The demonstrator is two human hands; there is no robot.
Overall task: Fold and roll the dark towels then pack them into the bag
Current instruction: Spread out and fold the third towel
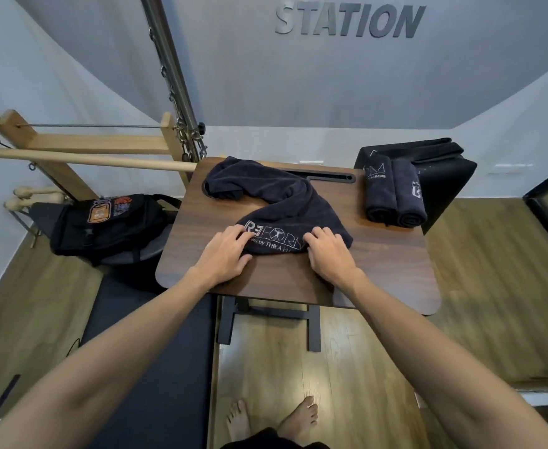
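The dark wood surface (379, 273) stands on a black frame over the floor, with a wooden exercise apparatus (81, 147) off to the far left. Left of the surface, the black bag (110, 225) with orange patches rests on a dark padded bench, its top apparently not yet spread for packing. Across the surface the loose dark towel (282, 202) trails from a bunched far-left end to a near end carrying white lettering. Two rolled towels (394, 192) lie side by side at the far right edge, touching each other. The left hand (222, 252) and right hand (329, 251) sit on the towel's near end, each grip curled over the cloth edge, seemingly starting a roll. The towel looks soft, light and limp, so it should bunch or skew easily; holding both corners of the near edge and keeping even tension seems wisest.
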